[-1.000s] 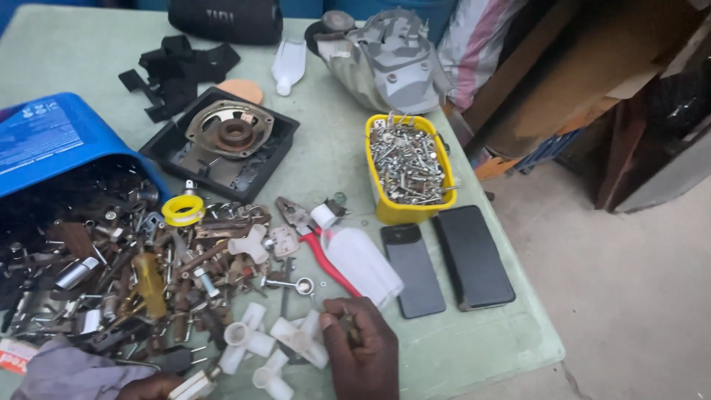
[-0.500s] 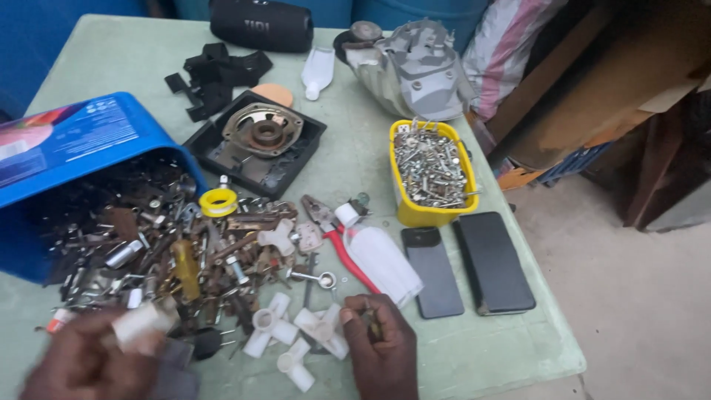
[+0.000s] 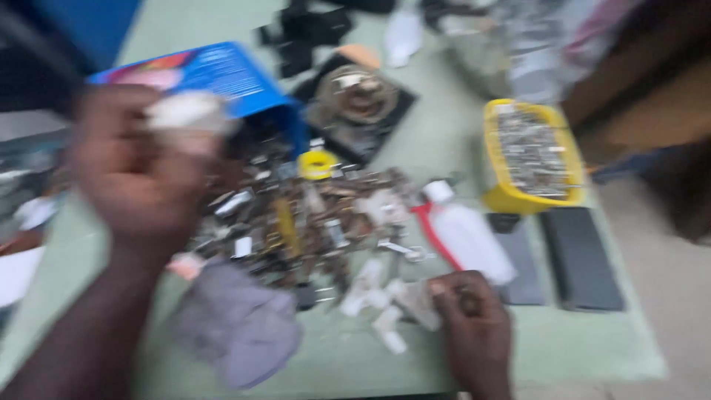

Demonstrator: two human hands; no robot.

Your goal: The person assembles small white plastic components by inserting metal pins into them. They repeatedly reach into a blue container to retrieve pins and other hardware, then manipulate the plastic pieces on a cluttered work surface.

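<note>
We note the left hand (image 3: 141,174) raised above the desk (image 3: 563,348), fingers closed on a white piece (image 3: 185,111), blurred. Centre, the scrap-metal pile (image 3: 296,222) lies spread. The right hand (image 3: 466,326) rests curled among white fittings (image 3: 385,304); its grip we cannot tell. A yellow tub (image 3: 533,196) stands rightmost.

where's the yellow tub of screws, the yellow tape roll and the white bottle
yellow tub (image 3: 495,196), head view, on its front left wall
yellow tape roll (image 3: 317,164), head view, on its ring
white bottle (image 3: 468,235), head view, on the middle of its body
</note>
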